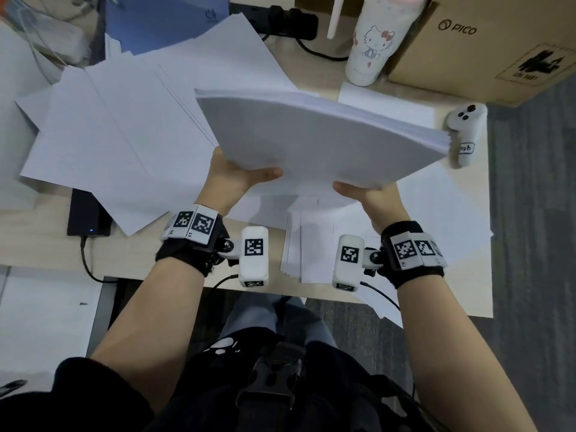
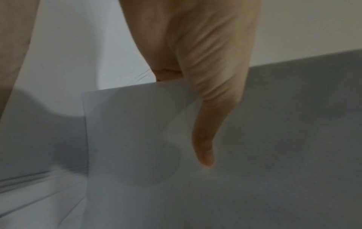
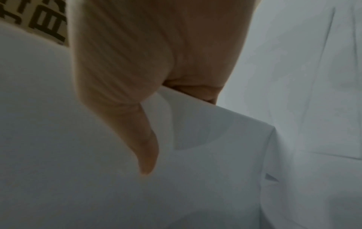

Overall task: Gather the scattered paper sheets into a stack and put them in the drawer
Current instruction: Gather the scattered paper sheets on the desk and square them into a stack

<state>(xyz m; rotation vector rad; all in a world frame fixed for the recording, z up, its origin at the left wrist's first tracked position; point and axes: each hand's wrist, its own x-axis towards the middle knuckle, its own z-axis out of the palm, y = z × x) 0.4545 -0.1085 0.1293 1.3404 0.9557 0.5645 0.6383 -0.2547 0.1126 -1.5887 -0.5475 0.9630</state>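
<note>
A thick stack of white paper [image 1: 311, 138] is lifted above the desk, bowed upward in the middle. My left hand [image 1: 240, 179] grips its near left edge, thumb on top and fingers hidden underneath. My right hand [image 1: 364, 193] grips the near right edge the same way. In the left wrist view my left thumb [image 2: 205, 139] presses down on the stack [image 2: 274, 139]. The right wrist view has my right thumb [image 3: 145, 147] lying on the top sheet [image 3: 58, 139]. Loose sheets [image 1: 103, 141] stay spread over the desk's left, and more sheets [image 1: 308, 244] lie below the stack. No drawer is identifiable.
A white tumbler [image 1: 371, 45] and a cardboard box [image 1: 486, 45] stand at the back right. A white controller [image 1: 466, 132] lies at the right edge. A black device [image 1: 87, 213] with a cable sits at the left, and a blue folder [image 1: 165, 20] lies behind.
</note>
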